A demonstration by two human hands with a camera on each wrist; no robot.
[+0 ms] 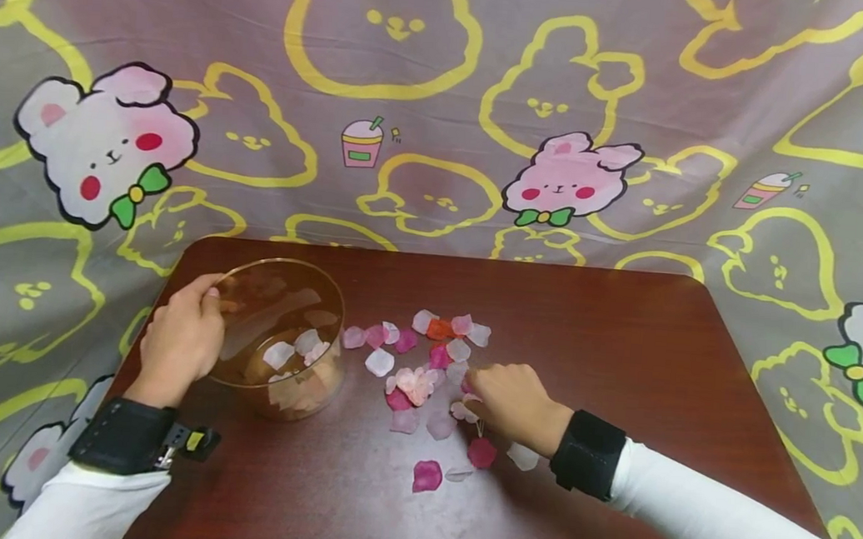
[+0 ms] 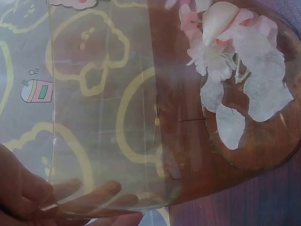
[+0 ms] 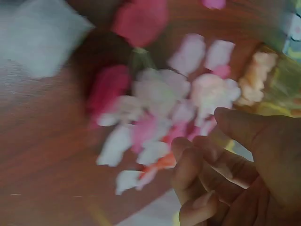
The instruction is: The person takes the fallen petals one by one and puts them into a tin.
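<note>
A clear amber-tinted round container point(image 1: 248, 311) stands at the table's left side, with white petals point(image 2: 230, 127) and pale pink flowers point(image 2: 218, 28) at its bottom. My left hand point(image 1: 184, 340) grips its wall at the rim, thumb on one side and fingers seen through the plastic on the other. Over the scattered petals to the right, my right hand point(image 1: 515, 405) reaches down, fingers bent and thumb apart from them. Nothing shows between those fingers in the right wrist view. Close to them lie a pale flower with a stem point(image 3: 160, 92) and a pinkish cream flower point(image 1: 414, 383).
Loose cloth petals lie across the middle of the brown table point(image 1: 622, 333): deep pink point(image 1: 428, 475), white point(image 1: 379, 363), orange point(image 1: 439, 329). A white petal point(image 1: 522, 456) sits under my right wrist. A patterned cloth point(image 1: 426, 135) hangs behind the table.
</note>
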